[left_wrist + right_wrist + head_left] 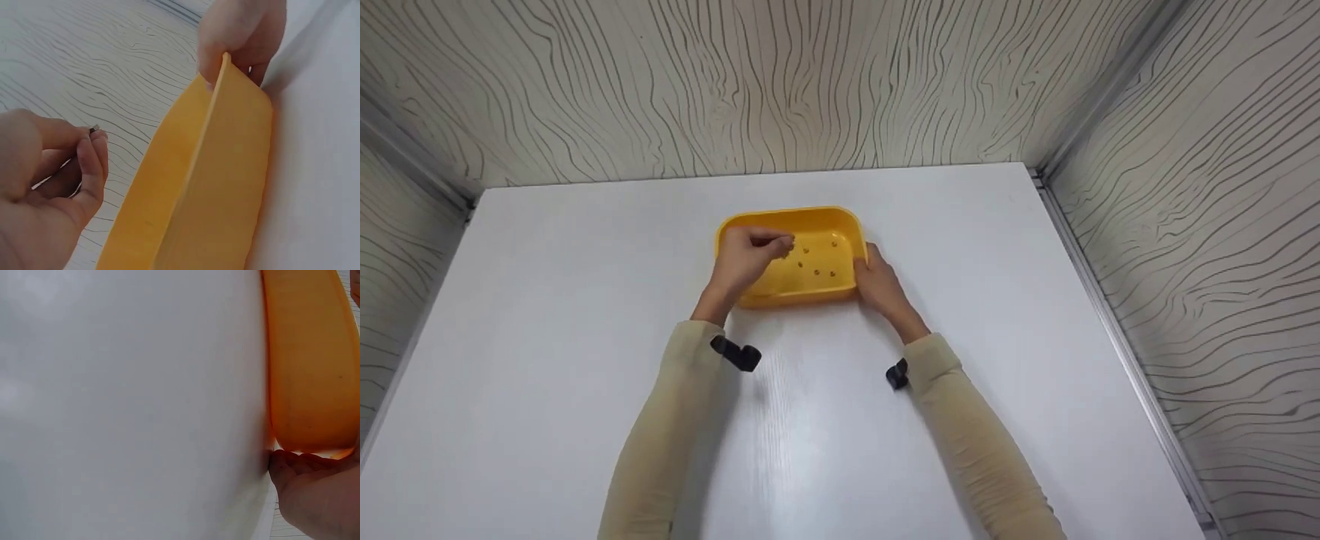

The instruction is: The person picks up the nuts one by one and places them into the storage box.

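Note:
A yellow rectangular plastic bin sits on the white table. Several small brownish, shiny pieces lie scattered on its floor. Over the bin's left part is my left hand, its thumb and fingertips pinching a small dark and silvery metal piece; I cannot tell its exact kind. My right hand grips the bin's right end wall, thumb over the rim and the other fingers outside, as the left wrist view shows. From the right wrist, the bin's outer side hides its contents.
The white tabletop stretches around the bin. Wood-grain panels rise behind it and on both sides, with metal rails along the side edges. Small black cameras are strapped at both sleeve cuffs.

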`<act>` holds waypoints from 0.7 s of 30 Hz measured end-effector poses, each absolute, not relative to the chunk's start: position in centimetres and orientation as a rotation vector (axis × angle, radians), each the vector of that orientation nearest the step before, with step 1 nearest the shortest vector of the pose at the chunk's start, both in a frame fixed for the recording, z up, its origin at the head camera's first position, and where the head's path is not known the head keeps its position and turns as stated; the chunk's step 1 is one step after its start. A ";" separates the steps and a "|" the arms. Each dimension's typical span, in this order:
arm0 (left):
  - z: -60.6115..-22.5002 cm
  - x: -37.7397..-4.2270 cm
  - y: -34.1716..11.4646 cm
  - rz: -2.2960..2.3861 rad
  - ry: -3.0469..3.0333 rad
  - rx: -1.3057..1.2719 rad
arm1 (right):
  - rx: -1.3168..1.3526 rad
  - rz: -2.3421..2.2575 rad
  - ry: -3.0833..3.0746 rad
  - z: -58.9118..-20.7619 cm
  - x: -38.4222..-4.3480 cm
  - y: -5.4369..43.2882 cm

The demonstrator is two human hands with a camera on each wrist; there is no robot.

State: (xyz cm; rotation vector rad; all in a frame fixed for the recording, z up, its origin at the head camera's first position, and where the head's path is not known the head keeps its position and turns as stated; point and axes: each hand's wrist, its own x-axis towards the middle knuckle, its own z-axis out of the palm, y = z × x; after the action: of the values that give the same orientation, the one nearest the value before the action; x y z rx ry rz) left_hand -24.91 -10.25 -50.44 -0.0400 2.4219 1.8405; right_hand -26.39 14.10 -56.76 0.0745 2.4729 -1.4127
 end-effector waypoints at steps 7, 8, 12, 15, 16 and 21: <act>-51.1 -26.5 -10.7 2.048 2.133 -0.336 | 0.069 -1.425 2.465 -56.8 -26.5 14.1; -51.1 -26.7 -10.6 2.070 2.103 -0.378 | 0.074 -1.427 2.461 -56.8 -26.5 14.1; -51.1 -27.4 -10.4 2.081 2.043 -0.552 | 0.090 -1.422 2.456 -56.7 -26.6 14.1; -51.0 -27.7 -10.3 2.045 2.026 -0.650 | 0.094 -1.423 2.455 -56.7 -26.5 14.1; -51.0 -27.7 -10.3 2.025 2.025 -0.674 | 0.095 -1.427 2.455 -56.7 -26.5 14.1; -51.0 -27.7 -10.3 1.960 2.026 -0.727 | 0.084 -1.440 2.450 -56.9 -26.4 14.1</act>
State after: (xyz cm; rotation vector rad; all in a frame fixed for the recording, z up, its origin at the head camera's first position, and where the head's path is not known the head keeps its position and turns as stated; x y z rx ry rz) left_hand -27.70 -10.29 -51.05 -0.7272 2.0258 1.9601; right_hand -26.40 14.09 -56.90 0.0841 2.4496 -1.4404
